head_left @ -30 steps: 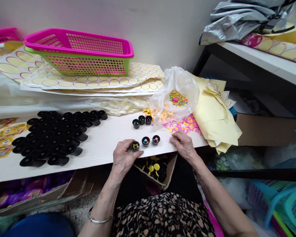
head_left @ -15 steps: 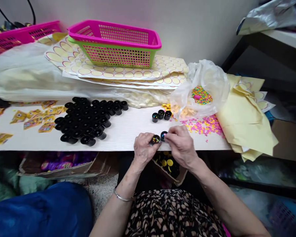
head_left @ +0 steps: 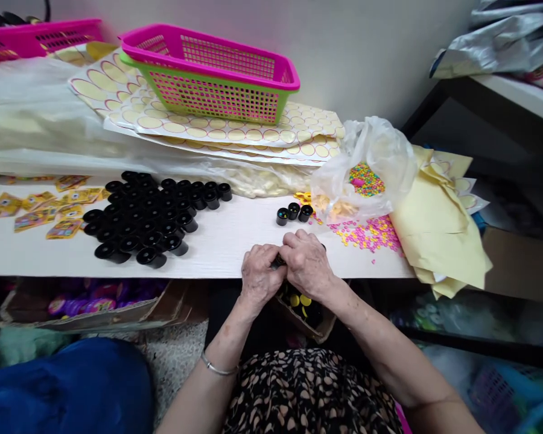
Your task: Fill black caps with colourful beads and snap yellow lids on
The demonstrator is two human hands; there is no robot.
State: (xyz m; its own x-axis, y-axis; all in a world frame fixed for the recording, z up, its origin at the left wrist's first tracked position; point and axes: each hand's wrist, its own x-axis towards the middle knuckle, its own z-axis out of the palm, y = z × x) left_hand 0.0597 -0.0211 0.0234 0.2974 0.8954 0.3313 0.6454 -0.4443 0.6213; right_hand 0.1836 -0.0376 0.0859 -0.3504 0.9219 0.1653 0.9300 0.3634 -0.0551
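Observation:
At the table's front edge my left hand (head_left: pixel 261 274) is closed around a small black cup (head_left: pixel 278 261), mostly hidden by fingers. My right hand (head_left: pixel 306 265) bends over the mouth of that cup, its fingers drawn together; whatever they pinch is out of sight. A dark bit of another cup (head_left: pixel 324 248) shows just behind my right hand. Farther back stand three black cups (head_left: pixel 294 211) with small coloured beads inside. Loose pink and yellow beads (head_left: pixel 371 234) lie scattered to the right, beside a clear plastic bag (head_left: pixel 384 150) holding multicoloured beads (head_left: pixel 365 179).
Many black cups (head_left: pixel 140 223) stand grouped at the left, near yellow printed packets (head_left: pixel 54 208). Stacked pink and green baskets (head_left: pixel 212 78) rest on sticker sheets at the back. Yellow paper (head_left: pixel 438 223) hangs over the right edge. Below is a box with black and yellow pieces (head_left: pixel 305 304).
My right hand has moved left from the second cup to the cup in my left hand, and now covers it. The view has shifted slightly.

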